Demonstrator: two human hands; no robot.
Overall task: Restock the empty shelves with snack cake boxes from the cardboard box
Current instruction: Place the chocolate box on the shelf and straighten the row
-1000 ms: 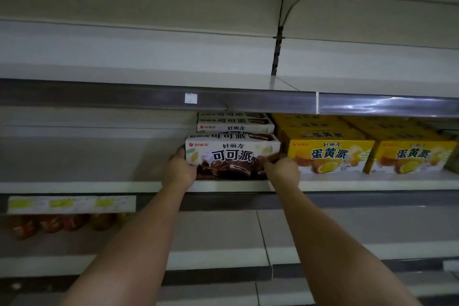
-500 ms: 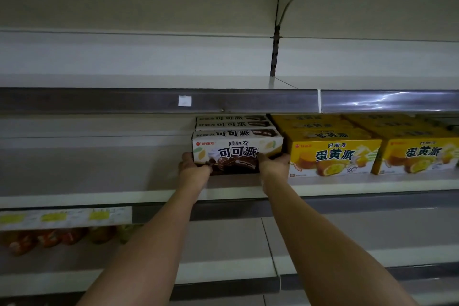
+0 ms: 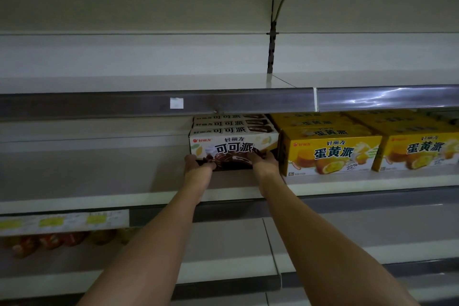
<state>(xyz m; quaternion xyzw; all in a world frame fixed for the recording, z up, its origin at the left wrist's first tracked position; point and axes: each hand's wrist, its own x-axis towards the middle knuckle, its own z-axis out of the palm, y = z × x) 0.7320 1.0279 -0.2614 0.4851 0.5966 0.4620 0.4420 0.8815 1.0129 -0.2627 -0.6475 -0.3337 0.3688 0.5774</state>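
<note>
— Hands first: how do they sit on the white cocoa-pie box?
— Left hand curls round its lower left corner, right hand round the lower right; the box stands on the middle shelf, behind the front lip.
— How to finish well?
— Push evenly, square against the row behind.
— Obstacles?
— Yellow egg-yolk-pie boxes touch its right side; the price rail hangs low above.

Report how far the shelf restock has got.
Done: yellow boxes fill the right of the middle shelf, and white cocoa boxes sit in a row behind. In hand: left hand and right hand press the front cocoa box into place. Left: the bare shelf stretch further left and the upper shelf.
</note>
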